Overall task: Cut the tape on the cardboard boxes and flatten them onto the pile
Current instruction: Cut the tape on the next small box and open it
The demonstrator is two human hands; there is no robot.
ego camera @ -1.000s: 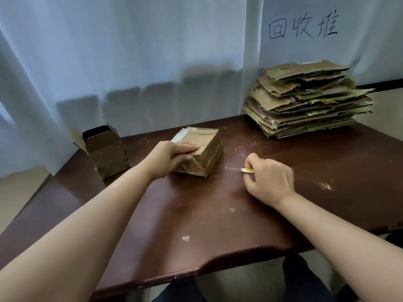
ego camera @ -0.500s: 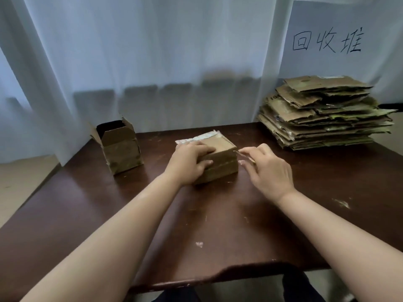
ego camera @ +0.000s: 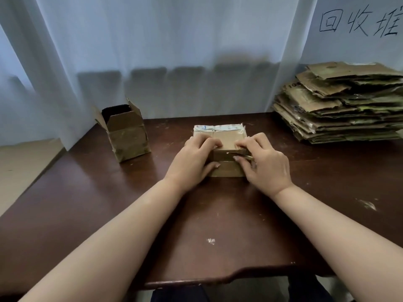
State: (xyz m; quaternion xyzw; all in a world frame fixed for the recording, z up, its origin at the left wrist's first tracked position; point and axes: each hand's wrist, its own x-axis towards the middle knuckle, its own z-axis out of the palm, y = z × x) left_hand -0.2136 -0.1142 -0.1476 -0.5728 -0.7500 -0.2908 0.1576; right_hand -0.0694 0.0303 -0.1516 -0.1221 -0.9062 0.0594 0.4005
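Note:
A small taped cardboard box [ego camera: 224,137] sits in the middle of the dark wooden table [ego camera: 196,214], a white label along its far top edge. My left hand [ego camera: 194,160] grips its left side, fingers curled over the top and thumb against the front. My right hand [ego camera: 263,164] rests on the box's right side and holds a small cutter blade [ego camera: 238,154] laid along the tape seam on the front face. At the back right lies the pile of flattened cardboard [ego camera: 340,105].
A second small box [ego camera: 126,131] stands open at the back left of the table, flaps up. A white curtain hangs behind the table. A sheet with handwritten characters [ego camera: 357,25] is fixed above the pile. Bits of paper scrap dot the tabletop.
The box has been turned square to me and drawn closer. My right hand moved from the table onto the box's right side, bringing the blade to the front seam.

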